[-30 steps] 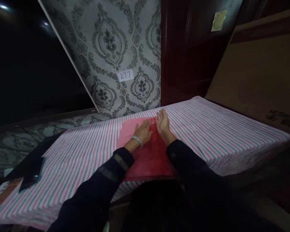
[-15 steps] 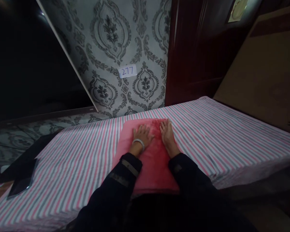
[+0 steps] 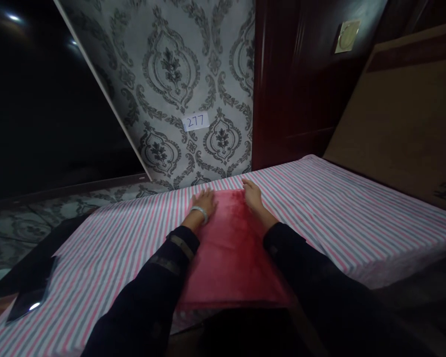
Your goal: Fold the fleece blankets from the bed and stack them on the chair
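A folded pinkish-red cloth (image 3: 230, 248) lies flat on the striped tablecloth (image 3: 134, 248), its near edge at the table's front. My left hand (image 3: 204, 203), with a bracelet at the wrist, rests on the cloth's far left corner, fingers spread. At the far right corner my right hand (image 3: 251, 194) touches the cloth's edge, its fingers bent and slightly blurred; whether they pinch the fabric is hard to see.
A dark phone (image 3: 33, 292) lies at the table's left edge. Behind the table are a large black screen (image 3: 52, 109) and a paper marked 277 (image 3: 195, 121) on the patterned wall. A cardboard box (image 3: 401, 114) leans at the right.
My left hand has slid left from the cloth's upper middle to its far left corner. My right hand has shifted slightly toward the far edge. The cloth sits a little differently, its near part looking wider.
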A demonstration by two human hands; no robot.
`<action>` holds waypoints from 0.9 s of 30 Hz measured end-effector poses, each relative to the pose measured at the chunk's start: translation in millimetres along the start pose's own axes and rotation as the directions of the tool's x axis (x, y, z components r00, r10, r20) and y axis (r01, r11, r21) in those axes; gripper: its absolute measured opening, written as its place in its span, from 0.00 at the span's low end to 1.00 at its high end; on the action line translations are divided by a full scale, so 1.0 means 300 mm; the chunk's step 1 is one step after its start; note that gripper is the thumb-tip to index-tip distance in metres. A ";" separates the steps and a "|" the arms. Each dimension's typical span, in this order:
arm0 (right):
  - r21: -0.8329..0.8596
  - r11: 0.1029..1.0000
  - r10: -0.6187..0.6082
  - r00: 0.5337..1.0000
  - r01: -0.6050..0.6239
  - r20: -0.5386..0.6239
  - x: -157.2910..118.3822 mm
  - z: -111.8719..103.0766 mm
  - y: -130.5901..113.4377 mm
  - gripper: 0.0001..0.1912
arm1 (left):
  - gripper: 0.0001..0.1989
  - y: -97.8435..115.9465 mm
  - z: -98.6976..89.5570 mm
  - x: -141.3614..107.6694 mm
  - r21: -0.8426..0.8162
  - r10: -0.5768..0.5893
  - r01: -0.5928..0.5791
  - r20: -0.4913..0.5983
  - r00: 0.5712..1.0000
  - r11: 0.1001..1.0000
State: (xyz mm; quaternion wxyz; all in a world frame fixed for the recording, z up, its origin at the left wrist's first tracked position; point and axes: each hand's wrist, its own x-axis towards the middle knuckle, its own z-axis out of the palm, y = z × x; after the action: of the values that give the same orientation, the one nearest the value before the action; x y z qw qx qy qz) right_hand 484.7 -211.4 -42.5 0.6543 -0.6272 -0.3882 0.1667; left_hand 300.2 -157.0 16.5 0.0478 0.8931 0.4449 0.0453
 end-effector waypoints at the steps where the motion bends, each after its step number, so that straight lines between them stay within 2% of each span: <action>1: -0.098 0.995 -0.028 0.999 0.030 0.026 -0.002 0.005 -0.013 0.24 | 0.29 0.041 0.023 0.017 0.006 0.061 -0.061 -0.006 0.998 0.998; 4: -0.373 0.923 -0.060 0.993 0.094 0.102 -0.053 0.017 -0.017 0.21 | 0.28 0.131 0.113 0.049 0.052 0.176 -0.175 -0.009 0.984 0.983; 7: -0.595 0.788 -0.071 0.984 0.156 0.165 -0.108 0.016 0.012 0.24 | 0.29 0.140 0.181 0.063 0.069 0.167 -0.167 -0.006 0.986 0.984; 11: -0.834 0.491 -0.073 0.966 0.253 0.250 -0.116 0.012 0.034 0.26 | 0.32 0.044 0.183 0.084 0.082 0.068 -0.069 0.008 0.998 0.994; 14: -0.867 0.421 -0.073 0.963 0.266 0.260 -0.102 0.014 0.040 0.26 | 0.33 -0.061 0.159 0.097 0.063 -0.020 0.016 0.060 0.998 0.998; 17: -0.850 0.448 -0.099 0.960 0.278 0.262 -0.095 0.017 0.058 0.26 | 0.32 -0.161 0.144 0.087 -0.019 -0.128 0.130 0.078 0.989 0.991; 22: -0.759 0.595 -0.165 0.964 0.266 0.208 -0.095 0.022 0.094 0.23 | 0.29 -0.286 0.109 -0.008 -0.045 -0.301 0.306 0.083 0.950 0.951; 25: -0.705 0.665 -0.152 0.969 0.247 0.197 -0.088 0.017 0.089 0.23 | 0.29 -0.313 0.066 -0.100 -0.025 -0.390 0.392 0.060 0.919 0.920; 27: -0.663 0.716 -0.113 0.974 0.219 0.199 -0.076 0.010 0.069 0.24 | 0.30 -0.293 0.037 -0.172 -0.017 -0.381 0.382 0.047 0.924 0.924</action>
State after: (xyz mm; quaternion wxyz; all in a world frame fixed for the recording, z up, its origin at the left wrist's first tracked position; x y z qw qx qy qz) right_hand 473.5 -222.3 -69.2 0.3615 -0.7719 -0.5229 -0.0019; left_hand 201.1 -145.9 -7.6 0.0765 0.7897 0.6083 0.0216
